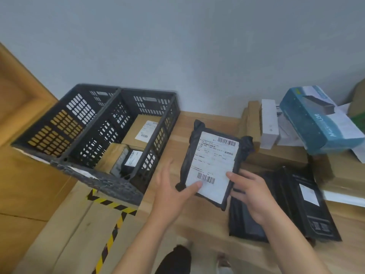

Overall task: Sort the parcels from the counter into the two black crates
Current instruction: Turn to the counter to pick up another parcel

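The sorting looks partly done, with several parcels left. The right hand (250, 196) has a clenched grip on the right edge of a black labelled parcel (213, 167), thumb on the white label and fingers curled at the edge. The left hand (171, 192) is released: its fingers are straight beside the parcel's lower left corner and only the thumb touches the label. The parcel sits over the counter (205, 119), label up. It seems lifted at its near end, though I cannot tell whether it is fully clear of the wood.

To the left of the labelled parcel stand the 2 black crates, side by side and touching. The near crate (169, 123), just beside the parcel, already holds a cardboard box (136, 127) with a label and a small dark packet (132, 158) in front of it. The floor of the far crate (77, 107) is hidden behind the shared wall, so I cannot tell what it holds.

To the right of the labelled parcel there is work left. A flat black parcel (286, 194) lies partly under the right hand, and brown boxes (276, 157) lie behind it. A white box (269, 123) and a teal box (316, 123) are stacked on those. The parcel in hand probably goes into 1 of the crates next.
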